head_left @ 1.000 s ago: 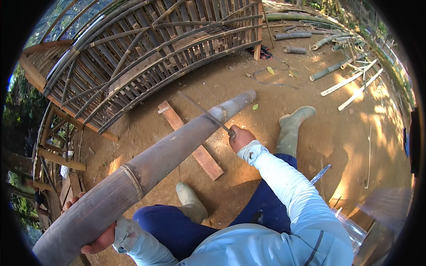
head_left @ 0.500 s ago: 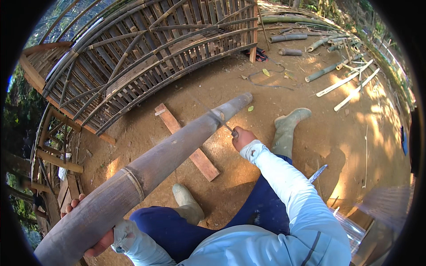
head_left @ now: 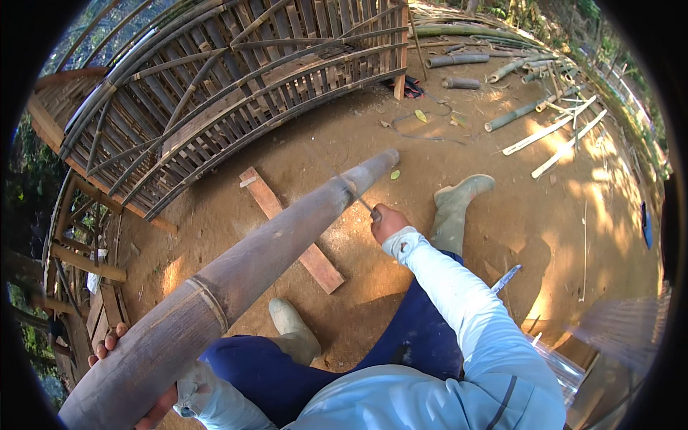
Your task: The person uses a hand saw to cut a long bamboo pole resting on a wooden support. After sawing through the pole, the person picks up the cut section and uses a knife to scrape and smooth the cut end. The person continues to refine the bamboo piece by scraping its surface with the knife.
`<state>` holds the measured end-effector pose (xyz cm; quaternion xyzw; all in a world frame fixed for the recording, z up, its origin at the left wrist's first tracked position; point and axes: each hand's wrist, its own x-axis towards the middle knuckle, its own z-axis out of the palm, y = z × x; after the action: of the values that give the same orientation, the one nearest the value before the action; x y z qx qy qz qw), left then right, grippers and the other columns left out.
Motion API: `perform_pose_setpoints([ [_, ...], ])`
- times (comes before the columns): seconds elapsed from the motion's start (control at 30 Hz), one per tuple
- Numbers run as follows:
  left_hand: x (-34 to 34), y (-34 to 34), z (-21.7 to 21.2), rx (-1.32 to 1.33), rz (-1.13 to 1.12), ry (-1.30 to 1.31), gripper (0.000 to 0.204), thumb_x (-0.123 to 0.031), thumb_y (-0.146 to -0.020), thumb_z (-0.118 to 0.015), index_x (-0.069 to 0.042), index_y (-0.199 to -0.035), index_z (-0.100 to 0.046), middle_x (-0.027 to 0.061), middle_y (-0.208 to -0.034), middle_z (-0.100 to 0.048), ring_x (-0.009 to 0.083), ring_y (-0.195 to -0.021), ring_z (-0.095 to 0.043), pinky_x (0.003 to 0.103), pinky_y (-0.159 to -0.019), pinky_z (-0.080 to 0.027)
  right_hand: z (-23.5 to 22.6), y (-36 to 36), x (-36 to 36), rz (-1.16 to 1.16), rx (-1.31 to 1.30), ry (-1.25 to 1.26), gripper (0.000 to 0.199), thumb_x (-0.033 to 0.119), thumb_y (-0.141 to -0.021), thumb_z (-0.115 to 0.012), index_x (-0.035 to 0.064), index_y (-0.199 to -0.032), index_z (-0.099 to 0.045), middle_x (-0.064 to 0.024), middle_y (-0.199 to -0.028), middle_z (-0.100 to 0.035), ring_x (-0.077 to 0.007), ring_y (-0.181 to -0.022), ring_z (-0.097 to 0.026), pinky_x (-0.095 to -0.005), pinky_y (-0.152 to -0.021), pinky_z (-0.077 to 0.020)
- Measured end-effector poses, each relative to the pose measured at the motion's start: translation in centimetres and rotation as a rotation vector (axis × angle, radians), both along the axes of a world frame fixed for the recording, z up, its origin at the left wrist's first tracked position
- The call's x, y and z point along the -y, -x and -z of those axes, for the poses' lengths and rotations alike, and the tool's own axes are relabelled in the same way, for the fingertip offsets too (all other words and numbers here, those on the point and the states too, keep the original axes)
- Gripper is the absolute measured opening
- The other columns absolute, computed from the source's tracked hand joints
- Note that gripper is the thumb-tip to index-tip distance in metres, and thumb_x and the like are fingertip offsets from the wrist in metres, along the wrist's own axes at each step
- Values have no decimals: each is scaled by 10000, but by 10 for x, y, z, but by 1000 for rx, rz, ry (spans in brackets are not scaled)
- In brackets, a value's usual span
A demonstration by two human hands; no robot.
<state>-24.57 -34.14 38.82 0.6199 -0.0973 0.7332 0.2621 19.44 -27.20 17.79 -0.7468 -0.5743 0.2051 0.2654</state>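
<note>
A thick grey-brown bamboo pole slants from the lower left up to the middle, crossing above the ground. My left hand is wrapped round its near end, thumb and fingers on opposite sides, partly hidden by the pole. My right hand is closed on the handle of a thin-bladed saw. The blade lies across the pole at a pale ring near its far end; much of the blade is hidden or too thin to make out. Under the pole lies a reddish wooden plank.
A slatted bamboo bench stands at the back left. Cut bamboo lengths and pale split strips lie at the back right. My green boots stand on brown dirt ground. A blue-tipped blade-like thing shows beside my right leg.
The saw and my right hand have shifted slightly along the stroke, with less blade showing beyond the pole. The whole view has moved a little. Both hands keep their hold.
</note>
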Motion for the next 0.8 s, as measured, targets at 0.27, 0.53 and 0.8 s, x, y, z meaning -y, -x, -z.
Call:
perform_pose_setpoints([
  [0.27, 2, 3, -5, 29, -61, 6, 1037, -674, -685, -636, 79, -1333, -339, 223, -1264, -418, 381, -1201, -393, 506, -1060, -268, 3, 6, -7, -28, 4, -120, 147, 128, -801, -590, 61, -927, -556, -232, -759, -619, -441, -772, -610, -491, -697, -476],
  [0.53, 1, -1, 2, 149, -246, 57, 1037, -680, -670, -640, 70, -1326, -354, 222, -1233, -438, 370, -1180, -409, 507, -1054, -273, 1, 15, -2, -73, -16, -111, 176, 133, -804, -587, 48, -955, -559, -239, -816, -627, -444, -813, -609, -492, -712, -480],
  [0.8, 5, 5, 0, 124, -134, 29, 1058, -702, -629, -665, 80, -1273, -359, 206, -1194, -432, 349, -1159, -412, 487, -1049, -273, -3, 7, 10, -130, 9, -91, 181, 126, -774, -608, 50, -930, -557, -227, -804, -627, -446, -794, -601, -483, -706, -480],
])
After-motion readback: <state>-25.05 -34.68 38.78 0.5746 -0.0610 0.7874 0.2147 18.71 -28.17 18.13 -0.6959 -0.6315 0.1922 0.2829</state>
